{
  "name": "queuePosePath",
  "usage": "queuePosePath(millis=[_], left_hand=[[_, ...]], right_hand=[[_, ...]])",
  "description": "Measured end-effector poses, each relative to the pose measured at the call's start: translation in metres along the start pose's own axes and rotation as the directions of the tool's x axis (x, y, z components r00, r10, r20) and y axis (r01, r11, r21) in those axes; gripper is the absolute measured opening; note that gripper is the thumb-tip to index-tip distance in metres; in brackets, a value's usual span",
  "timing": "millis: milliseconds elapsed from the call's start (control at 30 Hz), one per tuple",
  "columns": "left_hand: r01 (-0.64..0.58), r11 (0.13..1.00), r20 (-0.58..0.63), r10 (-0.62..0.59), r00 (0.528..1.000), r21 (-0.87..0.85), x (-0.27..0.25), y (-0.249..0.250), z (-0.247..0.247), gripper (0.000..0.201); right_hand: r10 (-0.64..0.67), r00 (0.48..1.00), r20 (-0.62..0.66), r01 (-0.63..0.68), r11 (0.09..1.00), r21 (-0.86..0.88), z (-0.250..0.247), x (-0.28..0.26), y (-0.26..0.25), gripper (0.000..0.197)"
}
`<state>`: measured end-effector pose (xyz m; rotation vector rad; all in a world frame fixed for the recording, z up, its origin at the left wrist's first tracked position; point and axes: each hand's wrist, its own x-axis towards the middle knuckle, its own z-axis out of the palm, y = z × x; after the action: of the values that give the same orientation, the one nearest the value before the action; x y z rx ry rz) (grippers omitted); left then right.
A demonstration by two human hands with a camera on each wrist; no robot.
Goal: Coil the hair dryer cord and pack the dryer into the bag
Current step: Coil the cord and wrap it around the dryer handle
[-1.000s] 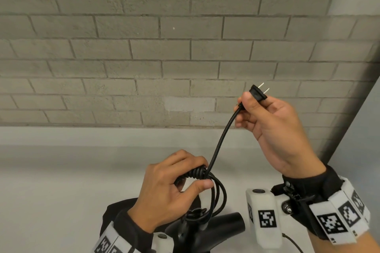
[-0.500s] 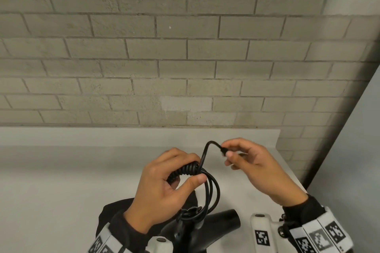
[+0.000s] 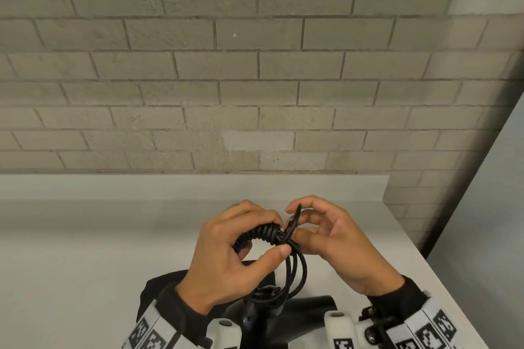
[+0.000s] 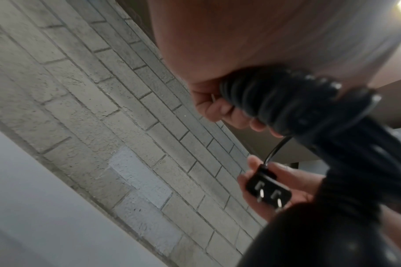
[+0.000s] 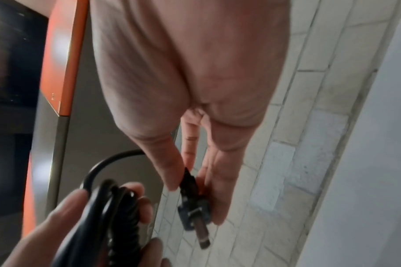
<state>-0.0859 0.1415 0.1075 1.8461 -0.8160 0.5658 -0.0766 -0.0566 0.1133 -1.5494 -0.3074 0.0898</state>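
Observation:
My left hand (image 3: 241, 246) grips the black cord bundle (image 3: 263, 235), wound tight where the fingers curl round it, with loose loops (image 3: 296, 272) hanging below. My right hand (image 3: 320, 232) pinches the two-pronged plug (image 4: 267, 187) at the cord's end, close against the bundle's right side. The plug (image 5: 192, 204) sits between thumb and fingers in the right wrist view. The black hair dryer (image 3: 286, 317) hangs below the hands at the bottom edge. Under it lies the black bag (image 3: 158, 289) on the white counter (image 3: 85, 249).
A grey brick wall (image 3: 255, 65) rises behind the counter's raised back ledge. The counter ends at its right edge (image 3: 442, 272), with a grey panel (image 3: 493, 207) beyond. White wrist cameras with black-and-white markers sit on both forearms.
My right hand came down and left from high at the right, bringing the plug end against the bundle held by my left hand. The straight length of cord has been wound up.

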Motion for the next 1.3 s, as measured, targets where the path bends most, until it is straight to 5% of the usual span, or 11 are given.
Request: queuePosePath(millis=[133,400,600,667,800,933,1167,1300], left_hand=[[-0.013,1.0,-0.009,0.013,1.0,-0.008,0.001,-0.001,0.002,0.024],[0.003,1.0,-0.059,-0.003,0.998,-0.004,-0.002,-0.006,0.002,0.025],[-0.004,1.0,-0.106,0.006,0.994,0.021,-0.001,-0.007,0.002,0.024],[0.01,1.0,-0.12,-0.009,0.993,0.011,0.0,-0.008,0.001,0.024],[0.055,0.998,-0.109,-0.053,0.993,0.01,0.0,-0.009,0.003,0.023],[0.09,0.996,-0.088,-0.089,0.992,0.016,-0.002,-0.009,0.008,0.023],[0.175,0.984,-0.092,-0.172,0.981,0.026,-0.005,-0.008,0.006,0.049],[0.114,0.983,-0.08,-0.103,0.991,0.143,-0.004,-0.009,0.005,0.041]], right_hand=[[0.029,0.998,-0.061,-0.022,0.995,0.099,0.018,-0.004,0.003,0.008],[0.175,0.985,0.009,-0.17,0.939,0.299,0.037,-0.02,0.003,0.029],[0.092,0.995,-0.028,-0.073,0.912,0.405,0.036,-0.03,0.008,0.032],[0.018,1.0,-0.007,-0.014,0.912,0.411,0.034,-0.034,0.014,0.06],[-0.082,0.996,-0.021,0.083,0.994,0.072,0.045,-0.045,0.022,0.096],[-0.241,0.945,-0.222,0.193,0.956,-0.22,0.058,-0.047,0.021,0.069],[-0.518,0.818,-0.25,0.298,0.753,-0.587,0.06,-0.044,0.032,0.044],[-0.619,0.754,-0.22,0.376,0.681,-0.628,0.055,-0.043,0.02,0.033]])
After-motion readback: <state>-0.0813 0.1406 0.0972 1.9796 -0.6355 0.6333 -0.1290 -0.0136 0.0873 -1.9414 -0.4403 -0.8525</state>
